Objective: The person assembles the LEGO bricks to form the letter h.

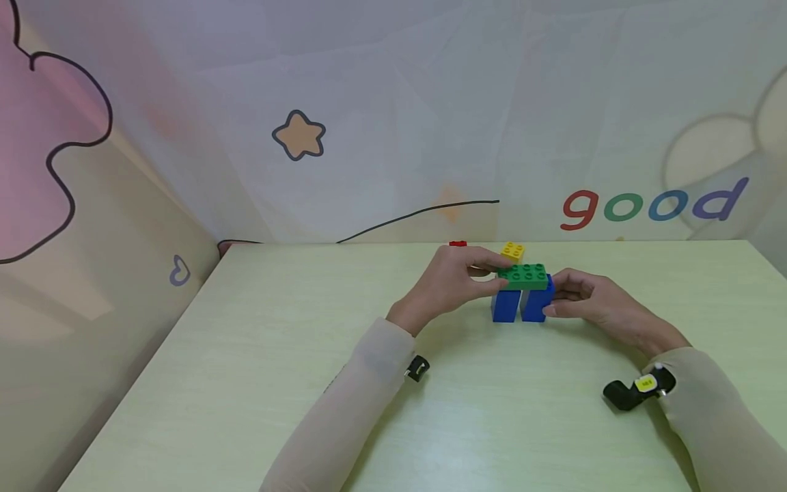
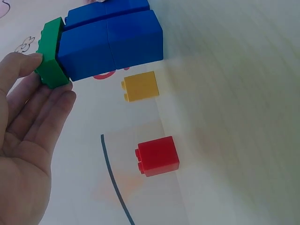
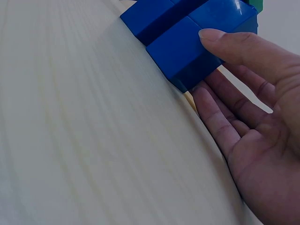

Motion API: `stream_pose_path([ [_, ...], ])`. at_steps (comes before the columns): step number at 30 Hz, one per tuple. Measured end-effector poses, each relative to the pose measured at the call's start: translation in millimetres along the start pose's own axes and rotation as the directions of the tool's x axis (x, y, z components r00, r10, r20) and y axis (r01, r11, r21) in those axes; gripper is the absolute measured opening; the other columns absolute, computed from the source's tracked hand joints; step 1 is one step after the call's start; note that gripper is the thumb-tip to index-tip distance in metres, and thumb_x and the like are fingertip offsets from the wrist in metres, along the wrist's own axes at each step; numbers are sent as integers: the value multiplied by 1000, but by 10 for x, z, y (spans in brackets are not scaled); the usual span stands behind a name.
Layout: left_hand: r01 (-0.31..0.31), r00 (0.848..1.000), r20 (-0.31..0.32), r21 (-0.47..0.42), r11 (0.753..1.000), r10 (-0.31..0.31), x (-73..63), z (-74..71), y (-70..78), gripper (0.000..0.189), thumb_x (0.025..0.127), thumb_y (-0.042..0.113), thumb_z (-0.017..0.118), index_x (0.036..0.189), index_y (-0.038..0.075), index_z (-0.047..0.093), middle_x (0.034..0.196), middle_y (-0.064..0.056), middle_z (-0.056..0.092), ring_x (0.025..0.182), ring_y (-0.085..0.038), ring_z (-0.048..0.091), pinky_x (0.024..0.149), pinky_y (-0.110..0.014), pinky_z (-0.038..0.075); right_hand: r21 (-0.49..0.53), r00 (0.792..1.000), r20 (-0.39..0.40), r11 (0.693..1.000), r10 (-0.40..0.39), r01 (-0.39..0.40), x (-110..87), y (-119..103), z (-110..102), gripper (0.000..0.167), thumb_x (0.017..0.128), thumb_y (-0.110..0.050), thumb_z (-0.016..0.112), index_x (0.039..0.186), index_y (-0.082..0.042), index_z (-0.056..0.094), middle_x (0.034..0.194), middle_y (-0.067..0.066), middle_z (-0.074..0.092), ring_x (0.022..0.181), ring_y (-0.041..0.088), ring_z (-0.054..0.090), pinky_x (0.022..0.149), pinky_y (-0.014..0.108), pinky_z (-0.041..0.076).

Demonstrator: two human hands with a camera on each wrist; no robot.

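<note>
A long green brick (image 1: pixel 530 275) lies across the tops of two blue brick columns, the left column (image 1: pixel 505 307) and the right column (image 1: pixel 533 307), with a narrow gap between them. My left hand (image 1: pixel 447 281) pinches the green brick's left end between thumb and fingers. The right hand (image 1: pixel 593 307) grips the right column, its thumb on the near face and fingers behind. In the left wrist view, a seam shows that the near column (image 2: pixel 111 45) is two blue bricks stacked. The green brick's studs face up, away from the columns.
Behind the blue columns stands a yellow brick (image 1: pixel 512 251). A red brick (image 1: pixel 458 243) stands farther left near the table's back edge, partly hidden by the left hand in the head view. A printed backdrop (image 1: pixel 393 123) rises behind the pale table (image 1: pixel 258 383).
</note>
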State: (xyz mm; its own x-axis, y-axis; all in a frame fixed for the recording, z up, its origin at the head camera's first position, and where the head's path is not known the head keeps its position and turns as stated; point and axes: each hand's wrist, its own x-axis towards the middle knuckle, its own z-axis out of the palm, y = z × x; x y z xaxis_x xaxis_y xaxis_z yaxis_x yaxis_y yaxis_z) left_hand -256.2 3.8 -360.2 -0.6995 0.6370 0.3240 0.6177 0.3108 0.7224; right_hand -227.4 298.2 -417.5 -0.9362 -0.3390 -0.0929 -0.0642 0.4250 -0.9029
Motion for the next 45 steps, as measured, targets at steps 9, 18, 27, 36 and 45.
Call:
stream_pose_path([
  [9, -25, 1000, 11, 37, 999, 24, 7, 12, -10, 31, 94, 5, 82, 124, 0, 77, 123, -11, 76, 110, -23, 72, 93, -17, 54, 12, 1000, 7, 1000, -7, 7, -11, 0, -6, 49, 101, -25, 76, 139, -1, 56, 132, 16, 67, 114, 14, 67, 95, 18, 51],
  [18, -25, 999, 23, 81, 996, 23, -3, 13, 7, 31, 94, 6, 82, 124, -1, 77, 125, -12, 75, 111, -27, 72, 94, -18, 55, 8, 1000, 5, 1000, 2, -2, 8, 4, -5, 50, 101, -25, 77, 139, -1, 55, 133, 17, 67, 115, 17, 66, 95, 18, 51],
  [27, -48, 998, 61, 221, 974, 36, -4, 8, 76, 34, 96, 10, 81, 129, 1, 76, 129, -10, 74, 115, -23, 71, 95, -12, 50, 19, 1000, 4, 1000, -4, 4, 21, 15, -2, 49, 101, -20, 76, 141, 0, 55, 134, 18, 65, 114, 17, 65, 95, 18, 52],
  [36, -75, 997, 53, 236, 969, 64, -25, -7, 101, 34, 95, 8, 81, 128, 0, 75, 127, -11, 75, 114, -25, 72, 95, -15, 52, 12, 1000, 8, 1000, -9, 9, 16, 2, -13, 48, 100, -18, 77, 139, 0, 56, 133, 18, 64, 114, 17, 64, 95, 18, 52],
  [45, -91, 996, 22, 230, 969, 88, -26, 23, 34, 35, 94, 9, 83, 127, 2, 77, 126, -9, 76, 112, -20, 72, 95, -14, 51, 6, 1000, 14, 1000, -5, 5, 6, -3, -24, 48, 100, -18, 77, 139, 0, 56, 133, 18, 63, 114, 17, 64, 95, 19, 52],
])
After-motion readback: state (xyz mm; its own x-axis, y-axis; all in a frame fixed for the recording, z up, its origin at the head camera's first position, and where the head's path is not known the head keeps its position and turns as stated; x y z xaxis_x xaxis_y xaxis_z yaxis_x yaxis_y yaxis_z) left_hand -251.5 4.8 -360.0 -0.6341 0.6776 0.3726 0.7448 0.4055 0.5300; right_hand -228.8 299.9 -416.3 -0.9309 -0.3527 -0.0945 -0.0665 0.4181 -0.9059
